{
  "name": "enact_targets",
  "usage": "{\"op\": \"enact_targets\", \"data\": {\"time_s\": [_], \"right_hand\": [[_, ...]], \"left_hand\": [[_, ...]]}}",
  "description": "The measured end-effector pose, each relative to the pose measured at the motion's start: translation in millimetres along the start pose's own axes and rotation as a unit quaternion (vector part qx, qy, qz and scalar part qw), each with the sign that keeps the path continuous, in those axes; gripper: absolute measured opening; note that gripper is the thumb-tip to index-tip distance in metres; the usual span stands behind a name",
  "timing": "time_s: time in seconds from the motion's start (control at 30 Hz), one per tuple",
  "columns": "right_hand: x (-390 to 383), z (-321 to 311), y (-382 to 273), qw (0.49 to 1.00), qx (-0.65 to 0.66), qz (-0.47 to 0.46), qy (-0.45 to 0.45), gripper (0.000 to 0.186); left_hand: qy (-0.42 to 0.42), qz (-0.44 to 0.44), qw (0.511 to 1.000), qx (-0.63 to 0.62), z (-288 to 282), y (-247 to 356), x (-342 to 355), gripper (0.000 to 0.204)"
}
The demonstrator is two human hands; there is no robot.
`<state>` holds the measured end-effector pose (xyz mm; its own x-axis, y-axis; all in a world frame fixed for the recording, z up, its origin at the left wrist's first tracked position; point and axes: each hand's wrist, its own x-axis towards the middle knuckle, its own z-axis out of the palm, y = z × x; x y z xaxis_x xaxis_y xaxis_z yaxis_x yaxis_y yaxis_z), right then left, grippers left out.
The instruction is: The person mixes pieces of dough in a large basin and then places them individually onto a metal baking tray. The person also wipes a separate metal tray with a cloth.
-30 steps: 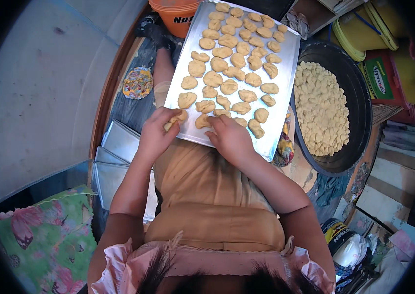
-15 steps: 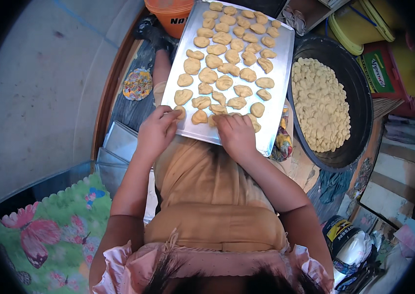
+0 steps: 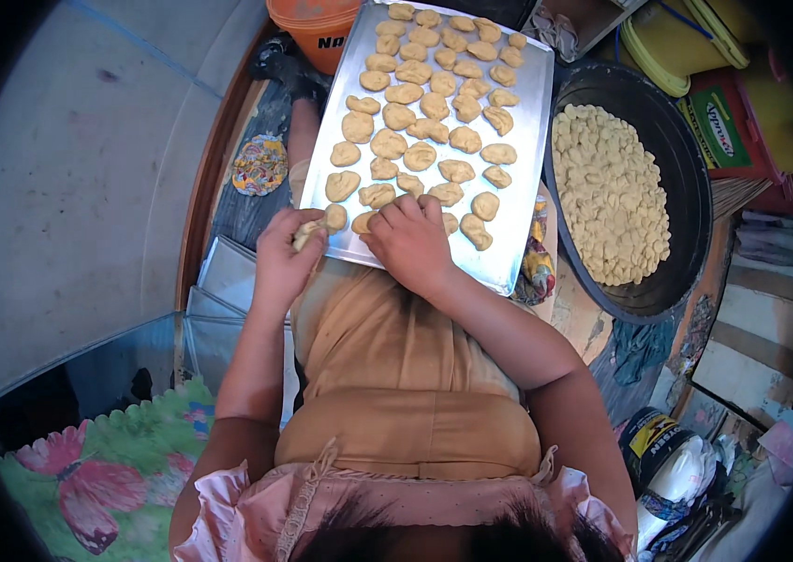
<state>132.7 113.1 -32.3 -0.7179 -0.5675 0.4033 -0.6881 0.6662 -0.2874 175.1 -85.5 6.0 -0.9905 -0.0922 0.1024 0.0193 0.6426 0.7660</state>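
A shiny metal baking tray (image 3: 499,260) lies across my lap with many flattened lumps of dough on it in loose rows. At the tray's near left corner, my left hand (image 3: 284,258) is closed in a pinch on a piece of dough (image 3: 306,234), held just off the edge. A rounded dough lump (image 3: 335,218) sits on the tray right beside those fingertips. My right hand (image 3: 412,242) rests at the near edge, its bent fingers over a dough lump (image 3: 362,224) that they partly cover. Its palm hides part of the nearest row.
A large black basin (image 3: 691,187) heaped with small dough pieces stands right of the tray. Behind it are yellow tubs (image 3: 677,47). An orange bucket (image 3: 317,33) is at the far left of the tray. Metal sheets (image 3: 228,276) lean by my left forearm.
My left hand has drawn back from the tray corner, now with dough between its fingers. My right hand has shifted left along the near edge, uncovering a lump on the right.
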Motion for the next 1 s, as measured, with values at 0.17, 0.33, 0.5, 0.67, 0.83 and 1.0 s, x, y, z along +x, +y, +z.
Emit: {"op": "enact_targets", "data": {"time_s": [0.17,0.33,0.5,0.67,0.83,1.0], "right_hand": [[-2,-7,-1,0.999,0.034,0.009,-0.019,0.018],[-1,-23,2,0.996,0.089,0.018,-0.011,0.024],[15,-5,-7,0.998,0.048,-0.028,0.019,0.029],[31,14,-14,0.999,0.01,-0.022,-0.046,0.045],[28,-10,-12,0.995,0.088,0.003,-0.038,0.053],[29,-38,-14,0.898,0.432,0.059,-0.054,0.047]], "left_hand": [[-0.052,0.062,0.989,0.127,5,0,2,0.026],[-0.087,0.143,0.969,0.184,-4,-6,8,0.027],[-0.128,0.189,0.949,0.217,-7,-11,13,0.026],[-0.058,0.149,0.984,0.075,-13,-19,15,0.025],[0.04,-0.068,0.956,-0.284,-13,-19,10,0.038],[-0.055,-0.16,0.757,-0.631,9,8,7,0.071]]}}
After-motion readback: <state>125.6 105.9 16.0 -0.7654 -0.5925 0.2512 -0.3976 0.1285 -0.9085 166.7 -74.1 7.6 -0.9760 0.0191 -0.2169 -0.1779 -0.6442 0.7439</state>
